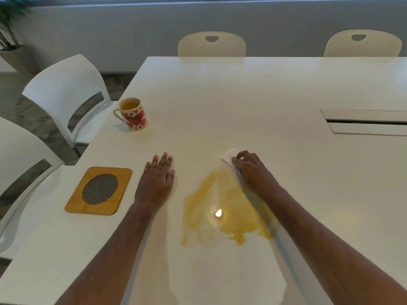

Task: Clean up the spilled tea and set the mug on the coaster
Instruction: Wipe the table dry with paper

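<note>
A white table (253, 102) fills the view, with white chairs (68, 93) along its left side and two perforated cream ones (211, 45) at the far edge. A yellow tea spill (229, 208) spreads near the front, between the two forearms. A wooden coaster (99, 190) with a mesh oval lies at the left, just beside the left hand (157, 180), which rests flat with fingers straight, holding nothing. The heart-printed mug (133, 114) stands upright well behind the coaster, tea inside. The right hand (253, 170) curls over a white tissue (229, 156) at the spill's far edge, seemingly pressing it down.
</note>
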`<state>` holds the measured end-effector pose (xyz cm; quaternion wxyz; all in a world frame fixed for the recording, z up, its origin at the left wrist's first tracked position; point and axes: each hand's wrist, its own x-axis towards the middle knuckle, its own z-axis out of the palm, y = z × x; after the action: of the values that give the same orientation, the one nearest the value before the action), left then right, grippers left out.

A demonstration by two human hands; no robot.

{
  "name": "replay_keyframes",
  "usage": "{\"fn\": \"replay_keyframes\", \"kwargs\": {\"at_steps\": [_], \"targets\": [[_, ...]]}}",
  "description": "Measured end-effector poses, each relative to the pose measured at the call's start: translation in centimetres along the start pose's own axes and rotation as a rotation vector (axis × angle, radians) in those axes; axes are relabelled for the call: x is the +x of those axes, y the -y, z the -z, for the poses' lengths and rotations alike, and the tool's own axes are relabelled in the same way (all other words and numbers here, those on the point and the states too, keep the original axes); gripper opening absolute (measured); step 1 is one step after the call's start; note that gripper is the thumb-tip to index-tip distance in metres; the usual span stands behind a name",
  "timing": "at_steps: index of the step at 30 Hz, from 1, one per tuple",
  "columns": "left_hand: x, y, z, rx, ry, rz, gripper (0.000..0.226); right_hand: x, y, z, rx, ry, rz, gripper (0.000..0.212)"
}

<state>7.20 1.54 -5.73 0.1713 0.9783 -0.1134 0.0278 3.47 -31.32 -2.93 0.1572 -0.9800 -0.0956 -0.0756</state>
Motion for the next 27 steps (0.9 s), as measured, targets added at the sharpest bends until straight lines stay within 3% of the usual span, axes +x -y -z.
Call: {"fn": "replay_keyframes", "kwargs": {"at_steps": [5,16,27], "targets": [[0.1,0.1,0.0,-0.003,-0.008,-0.003,0.055,0.4,3.2,-1.1,0.018,0.029,0.125,0.045],[0.0,0.1,0.2,-0.034,-0.011,-0.004,0.055,-1.7,8.9,-2.6,0.104,0.130,0.379,0.044],[0.0,0.2,0.2,-0.046,-0.009,-0.003,0.057,-6.6,9.7,-2.4,0.206,0.257,0.585,0.051]]}}
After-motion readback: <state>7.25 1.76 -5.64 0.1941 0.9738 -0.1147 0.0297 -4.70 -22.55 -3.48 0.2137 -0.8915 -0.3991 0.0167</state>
